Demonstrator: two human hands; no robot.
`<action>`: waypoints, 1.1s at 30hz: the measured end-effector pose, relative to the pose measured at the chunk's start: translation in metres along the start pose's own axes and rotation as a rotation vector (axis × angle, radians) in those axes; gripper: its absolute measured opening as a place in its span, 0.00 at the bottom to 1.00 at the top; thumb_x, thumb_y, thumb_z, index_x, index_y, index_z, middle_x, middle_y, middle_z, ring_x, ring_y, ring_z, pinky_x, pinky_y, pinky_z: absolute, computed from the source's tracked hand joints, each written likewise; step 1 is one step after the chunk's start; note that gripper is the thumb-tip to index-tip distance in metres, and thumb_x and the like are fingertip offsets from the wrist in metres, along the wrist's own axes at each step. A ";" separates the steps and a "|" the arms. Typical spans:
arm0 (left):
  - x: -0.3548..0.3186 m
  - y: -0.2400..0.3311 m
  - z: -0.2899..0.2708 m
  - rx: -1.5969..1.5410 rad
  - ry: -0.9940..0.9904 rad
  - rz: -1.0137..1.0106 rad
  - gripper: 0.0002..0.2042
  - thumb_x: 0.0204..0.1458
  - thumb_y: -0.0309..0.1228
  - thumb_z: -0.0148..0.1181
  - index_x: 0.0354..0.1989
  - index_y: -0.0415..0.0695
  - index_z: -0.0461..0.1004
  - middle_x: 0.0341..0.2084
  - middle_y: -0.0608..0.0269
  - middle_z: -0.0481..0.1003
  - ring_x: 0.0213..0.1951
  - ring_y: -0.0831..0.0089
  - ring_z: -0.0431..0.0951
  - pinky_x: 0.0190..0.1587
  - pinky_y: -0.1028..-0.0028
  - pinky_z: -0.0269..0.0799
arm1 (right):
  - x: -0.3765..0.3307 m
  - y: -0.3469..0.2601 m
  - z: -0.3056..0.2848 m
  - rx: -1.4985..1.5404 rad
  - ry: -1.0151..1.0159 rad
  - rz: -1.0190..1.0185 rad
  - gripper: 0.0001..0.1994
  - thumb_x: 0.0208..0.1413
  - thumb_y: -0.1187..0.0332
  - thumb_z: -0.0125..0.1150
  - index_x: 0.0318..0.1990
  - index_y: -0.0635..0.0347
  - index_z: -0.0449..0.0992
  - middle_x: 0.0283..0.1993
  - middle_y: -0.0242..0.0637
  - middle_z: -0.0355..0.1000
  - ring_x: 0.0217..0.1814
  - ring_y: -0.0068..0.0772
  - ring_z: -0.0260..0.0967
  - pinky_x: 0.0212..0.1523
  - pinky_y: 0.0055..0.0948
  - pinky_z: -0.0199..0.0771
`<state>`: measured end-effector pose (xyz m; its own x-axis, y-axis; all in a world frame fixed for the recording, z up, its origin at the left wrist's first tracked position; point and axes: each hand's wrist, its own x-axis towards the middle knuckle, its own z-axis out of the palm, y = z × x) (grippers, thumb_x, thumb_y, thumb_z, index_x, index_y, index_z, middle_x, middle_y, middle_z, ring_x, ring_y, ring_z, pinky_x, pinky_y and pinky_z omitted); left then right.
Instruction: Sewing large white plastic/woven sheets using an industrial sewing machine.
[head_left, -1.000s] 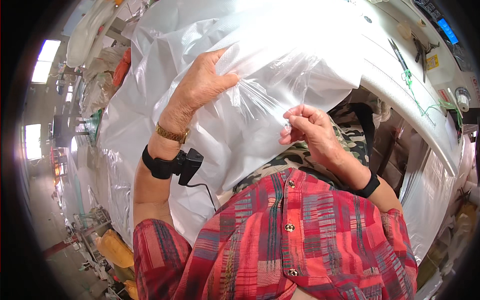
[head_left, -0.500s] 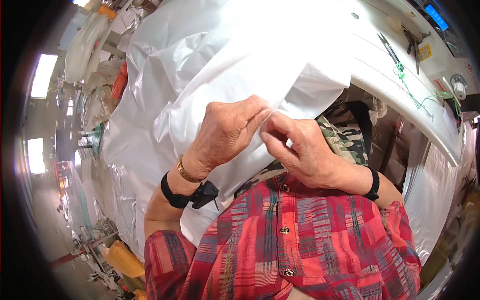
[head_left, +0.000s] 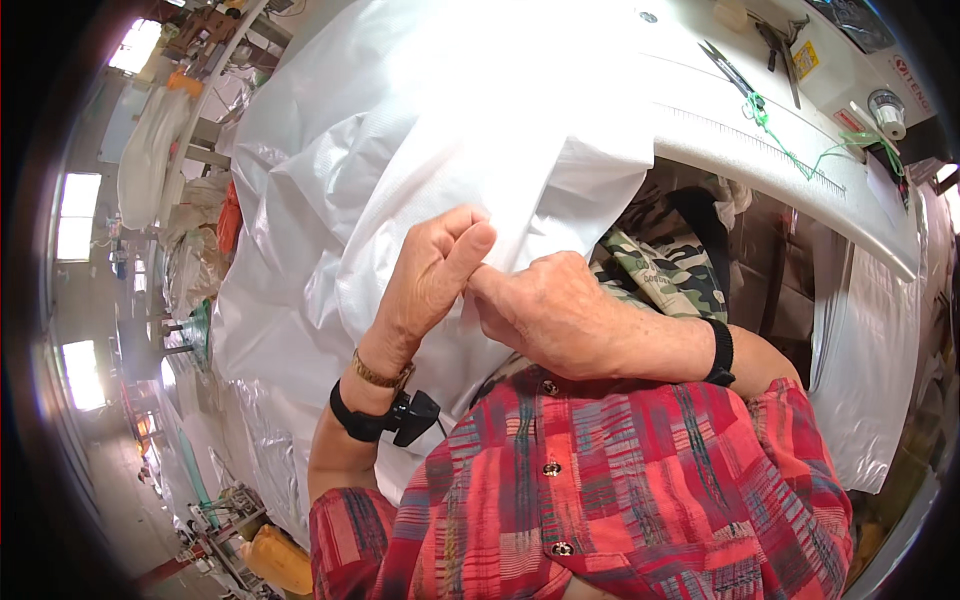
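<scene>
While the left hand (head_left: pixel 430 280) meets the right hand (head_left: pixel 550 315), fingers curled, over the near part of the white sheet (head_left: pixel 320 200) spreading away beyond both, I can't tell whether either grips it.

A white surface (head_left: pixel 690 85) with a curved near edge spreads ahead of the right hand (head_left: pixel 545 310) and off to its right. A large, creased white plastic sheet (head_left: pixel 400 150) covers the part straight ahead of that hand and drapes down over the edge. Beyond the hand and to its right lie dark scissors (head_left: pixel 733 70), with green thread (head_left: pixel 790 155) at their near end trailing across a ruler scale (head_left: pixel 745 133). Farther right, a slender dark tool (head_left: pixel 778 60) lies beside a white machine body (head_left: pixel 845 75).
</scene>
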<state>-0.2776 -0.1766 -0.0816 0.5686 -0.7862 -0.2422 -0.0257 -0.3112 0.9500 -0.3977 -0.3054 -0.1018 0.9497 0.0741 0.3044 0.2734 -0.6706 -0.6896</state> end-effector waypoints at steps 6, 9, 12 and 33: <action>0.009 0.003 -0.001 0.181 0.028 0.008 0.08 0.59 0.29 0.56 0.30 0.38 0.71 0.17 0.74 0.65 0.22 0.87 0.60 0.23 0.81 0.56 | -0.012 0.023 -0.006 -0.034 0.115 -0.136 0.08 0.52 0.69 0.61 0.33 0.61 0.68 0.23 0.40 0.71 0.24 0.40 0.72 0.23 0.38 0.68; 0.007 0.013 -0.011 0.349 0.140 0.144 0.06 0.58 0.27 0.57 0.30 0.38 0.72 0.17 0.71 0.65 0.22 0.86 0.61 0.23 0.80 0.57 | -0.028 0.054 0.007 0.329 0.624 0.319 0.09 0.53 0.68 0.67 0.34 0.58 0.71 0.21 0.30 0.66 0.24 0.22 0.66 0.26 0.26 0.66; 0.010 0.026 -0.029 0.542 0.266 0.340 0.05 0.56 0.25 0.58 0.31 0.37 0.73 0.18 0.66 0.67 0.22 0.82 0.64 0.25 0.78 0.60 | -0.053 0.108 0.027 0.466 0.774 0.554 0.12 0.52 0.67 0.69 0.36 0.60 0.70 0.25 0.28 0.66 0.27 0.16 0.61 0.29 0.20 0.65; 0.005 0.048 0.049 0.732 -0.082 0.494 0.02 0.54 0.22 0.56 0.31 0.36 0.71 0.20 0.50 0.70 0.21 0.59 0.72 0.27 0.68 0.66 | -0.073 0.029 -0.020 0.591 0.235 0.256 0.14 0.62 0.64 0.53 0.30 0.67 0.72 0.25 0.46 0.68 0.24 0.39 0.67 0.29 0.37 0.67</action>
<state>-0.3164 -0.2213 -0.0472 0.2936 -0.9481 0.1218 -0.7881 -0.1680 0.5922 -0.4622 -0.3450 -0.1304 0.9553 -0.2403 0.1721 0.1454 -0.1249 -0.9815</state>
